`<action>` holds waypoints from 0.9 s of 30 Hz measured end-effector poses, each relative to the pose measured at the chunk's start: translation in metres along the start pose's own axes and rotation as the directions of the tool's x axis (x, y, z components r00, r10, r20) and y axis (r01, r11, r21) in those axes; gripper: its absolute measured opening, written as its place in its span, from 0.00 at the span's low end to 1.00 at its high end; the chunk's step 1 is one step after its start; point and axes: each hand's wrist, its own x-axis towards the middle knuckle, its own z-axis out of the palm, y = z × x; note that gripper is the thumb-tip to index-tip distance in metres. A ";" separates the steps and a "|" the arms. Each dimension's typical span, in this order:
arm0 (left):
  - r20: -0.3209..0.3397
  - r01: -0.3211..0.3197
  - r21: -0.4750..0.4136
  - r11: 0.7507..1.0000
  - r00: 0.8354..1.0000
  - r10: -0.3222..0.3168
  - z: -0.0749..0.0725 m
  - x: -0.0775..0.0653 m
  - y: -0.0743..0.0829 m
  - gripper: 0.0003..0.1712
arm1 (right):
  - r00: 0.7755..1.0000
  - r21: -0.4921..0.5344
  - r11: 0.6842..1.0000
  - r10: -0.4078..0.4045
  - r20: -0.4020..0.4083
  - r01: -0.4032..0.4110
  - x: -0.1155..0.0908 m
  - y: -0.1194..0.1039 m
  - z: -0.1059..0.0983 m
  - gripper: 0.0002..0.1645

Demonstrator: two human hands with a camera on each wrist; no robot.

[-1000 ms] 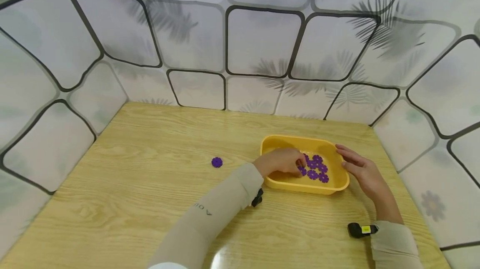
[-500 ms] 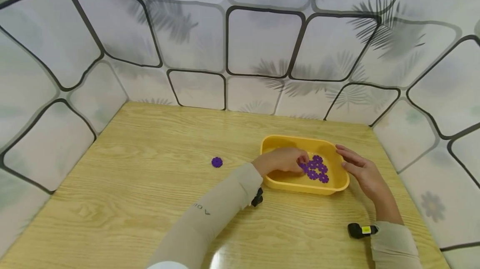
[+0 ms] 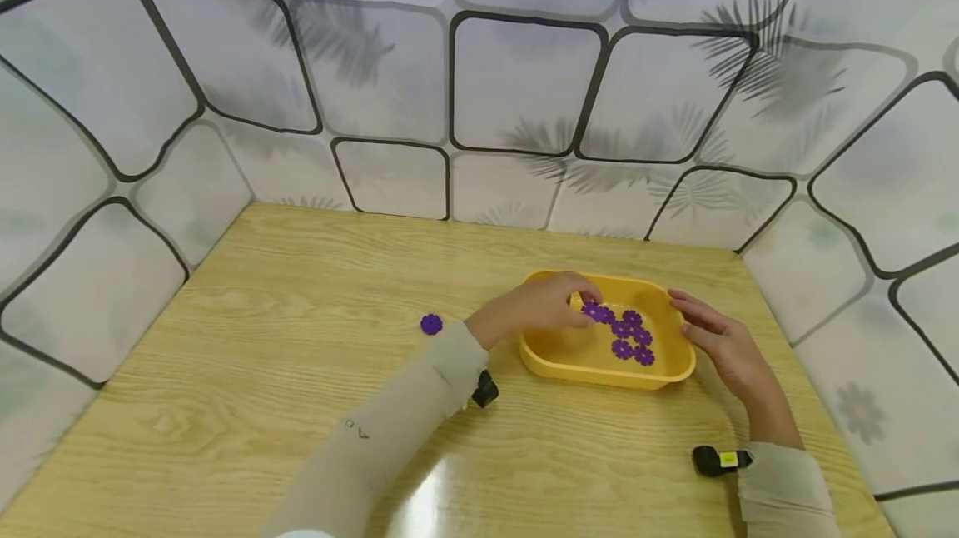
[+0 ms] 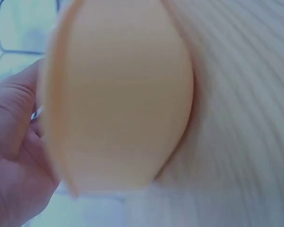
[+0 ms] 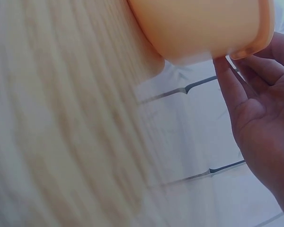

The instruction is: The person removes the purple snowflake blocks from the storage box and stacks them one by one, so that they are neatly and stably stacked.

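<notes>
A yellow plastic basin [image 3: 599, 376] stands on the table, with several purple flower-shaped discs [image 3: 642, 337] lying inside it. My left hand [image 3: 535, 305] is over its left part, pinching one purple disc [image 3: 592, 311] between thumb and fingers. In the left wrist view the basin's wall [image 4: 123, 94] hides most fingertips of my left hand [image 4: 16, 146]. My right hand [image 3: 727, 346] rests its loosely straight fingers against the basin's right end. From the right wrist, fingers of that hand [image 5: 262, 106] touch the outer wall and rim.
One purple flower-shaped disc [image 3: 430, 324] lies alone on the wooden table [image 3: 300, 338], left of the basin. Patterned fabric walls [image 3: 517, 80] enclose the table at the back and both sides.
My left hand has risen from among the discs and moved left and back, with one purple disc between its fingertips. The right hand stays at the basin's end.
</notes>
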 end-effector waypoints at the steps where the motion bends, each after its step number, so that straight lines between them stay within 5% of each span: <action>1: -0.021 0.000 -0.001 1.000 1.000 0.000 -0.005 -0.006 -0.002 0.23 | 1.000 -0.006 1.000 -0.004 -0.001 0.004 0.000 0.000 0.000 0.31; 13: -0.198 0.108 -0.035 0.993 0.974 -0.113 -0.057 -0.085 -0.041 0.21 | 1.000 0.014 1.000 0.020 -0.013 -0.019 0.000 -0.002 0.003 0.32; 27: -0.152 0.300 0.010 0.954 0.943 -0.295 -0.057 -0.156 -0.081 0.20 | 1.000 0.007 1.000 0.017 -0.011 -0.017 -0.001 -0.001 0.002 0.32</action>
